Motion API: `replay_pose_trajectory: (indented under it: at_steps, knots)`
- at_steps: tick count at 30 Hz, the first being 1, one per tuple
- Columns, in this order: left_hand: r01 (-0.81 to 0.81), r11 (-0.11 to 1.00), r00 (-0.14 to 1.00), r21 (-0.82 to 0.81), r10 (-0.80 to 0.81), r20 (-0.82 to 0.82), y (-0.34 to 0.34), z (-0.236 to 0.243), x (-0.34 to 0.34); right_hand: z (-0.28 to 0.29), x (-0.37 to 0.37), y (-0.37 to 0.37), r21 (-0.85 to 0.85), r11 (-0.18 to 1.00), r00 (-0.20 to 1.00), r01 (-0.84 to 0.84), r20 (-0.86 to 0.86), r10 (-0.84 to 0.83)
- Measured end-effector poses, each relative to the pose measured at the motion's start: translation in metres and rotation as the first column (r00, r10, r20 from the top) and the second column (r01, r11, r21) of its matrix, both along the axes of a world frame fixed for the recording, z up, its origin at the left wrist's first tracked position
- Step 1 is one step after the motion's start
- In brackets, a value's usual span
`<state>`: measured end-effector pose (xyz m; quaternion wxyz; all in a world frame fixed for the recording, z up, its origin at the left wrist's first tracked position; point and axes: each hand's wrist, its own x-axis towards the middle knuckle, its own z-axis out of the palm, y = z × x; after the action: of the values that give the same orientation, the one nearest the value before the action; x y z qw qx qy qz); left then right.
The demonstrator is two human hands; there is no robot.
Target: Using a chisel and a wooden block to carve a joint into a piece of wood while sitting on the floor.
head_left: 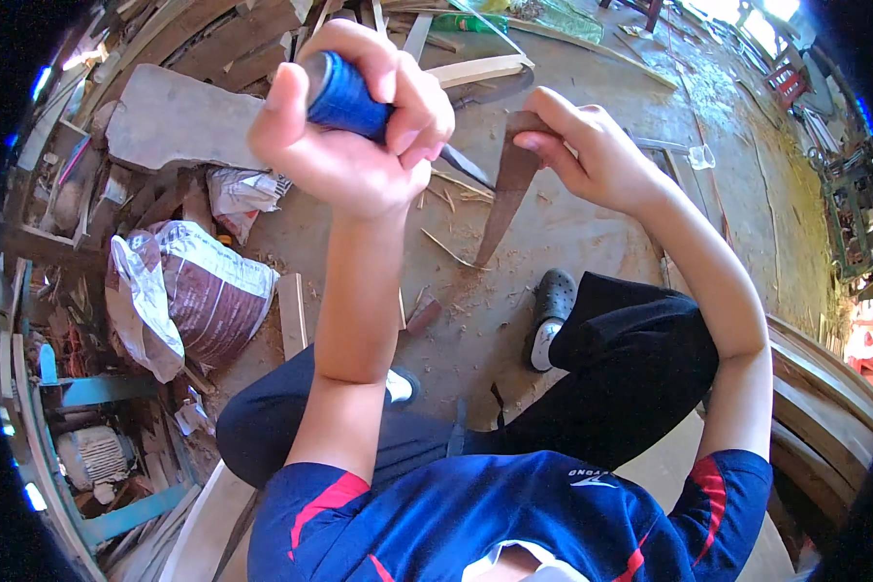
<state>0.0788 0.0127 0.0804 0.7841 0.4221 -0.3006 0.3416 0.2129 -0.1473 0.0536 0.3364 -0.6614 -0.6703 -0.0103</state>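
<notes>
My left hand [354,175] is raised and wrapped around a blue cylindrical handle [347,105] with a grey end. A narrow dark blade [468,165] shows beyond my fingers and seems to belong to this handle; its tip lies by the wood piece. Between thumb and fingers, my right hand [592,150] pinches the upper end of a flat brown wood piece [510,189]. This piece tapers to a point at the bottom and hangs over the floor. Whether blade and wood touch, I cannot tell.
Wood shavings and a brown scrap [424,317] lie on the floor [572,242]. To the left are a stone-like slab [189,121], a stuffed sack [218,301] and a motor [95,458] in a blue frame. Curved planks [824,417] rest at right; a green bottle [468,22] lies far off.
</notes>
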Motion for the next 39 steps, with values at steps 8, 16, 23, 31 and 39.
replay_pose_trajectory:
  at_steps: [8,16,23,31,39]
  knots:
    - [0.0,0.999,0.999,-0.044,-0.001,-0.038,-0.006,0.005,0.005,-0.001,0.011,-0.004,0.02,1.0,1.0,0.0,0.016,0.0]
    - [0.042,0.999,0.998,-0.017,-0.043,-0.05,-0.006,0.011,0.009,0.0,0.016,-0.008,0.033,0.999,1.0,-0.022,0.003,0.022]
    - [0.012,1.0,0.989,-0.024,-0.016,-0.144,-0.01,-0.004,0.022,-0.001,0.019,-0.012,0.015,1.0,1.0,0.001,-0.024,-0.001]
    - [-0.062,0.995,0.968,0.077,0.079,-0.238,-0.016,-0.009,0.025,0.001,0.017,-0.012,0.002,1.0,1.0,-0.019,-0.022,0.019]
    - [-0.126,0.987,0.926,0.102,0.153,-0.345,-0.022,-0.02,0.03,-0.004,0.016,-0.011,0.011,1.0,0.999,-0.019,-0.027,0.019]
